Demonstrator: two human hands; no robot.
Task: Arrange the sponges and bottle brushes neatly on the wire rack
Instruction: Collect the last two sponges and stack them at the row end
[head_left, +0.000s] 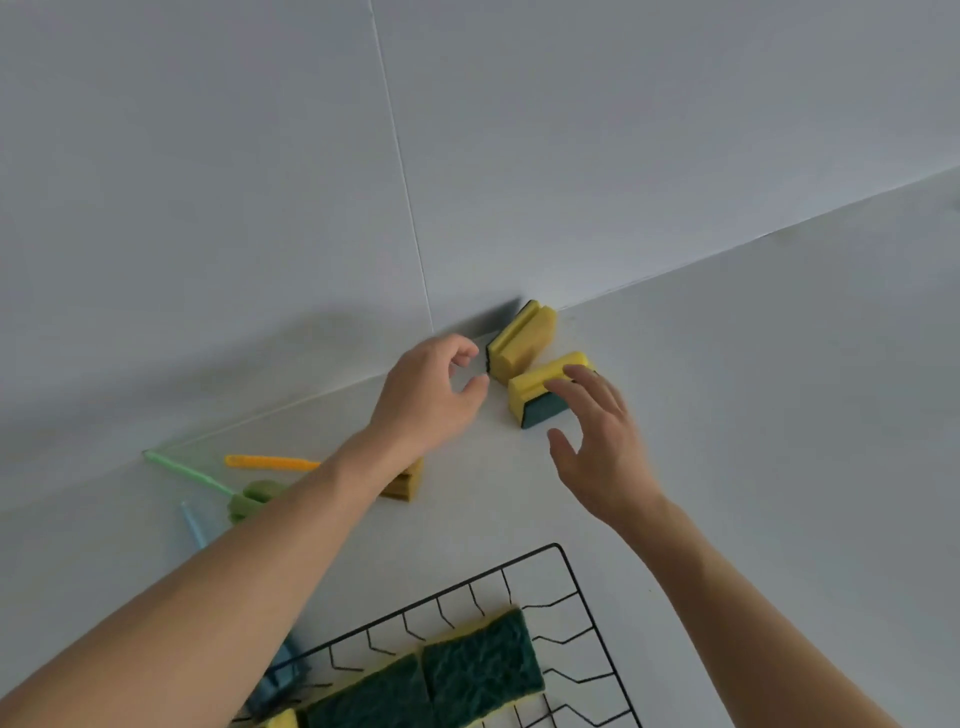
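Two yellow sponges with green scouring sides stand on the white counter by the wall: the far sponge (524, 338) and the near sponge (540, 392). My left hand (431, 395) hovers just left of the far sponge, fingers curled apart, holding nothing. Spread open, my right hand (597, 447) has its fingertips at the near sponge's right end. The black wire rack (582, 587) lies at the bottom, with two sponges (478, 670) green side up on it. A third yellow sponge (408, 483) is partly hidden under my left wrist.
Bottle brushes lie at the left: an orange one (270, 461), a green one (249, 499) and a blue one (195, 530), partly covered by my left forearm. Another blue item (280, 680) sits at the rack's left edge. The white wall runs behind the counter.
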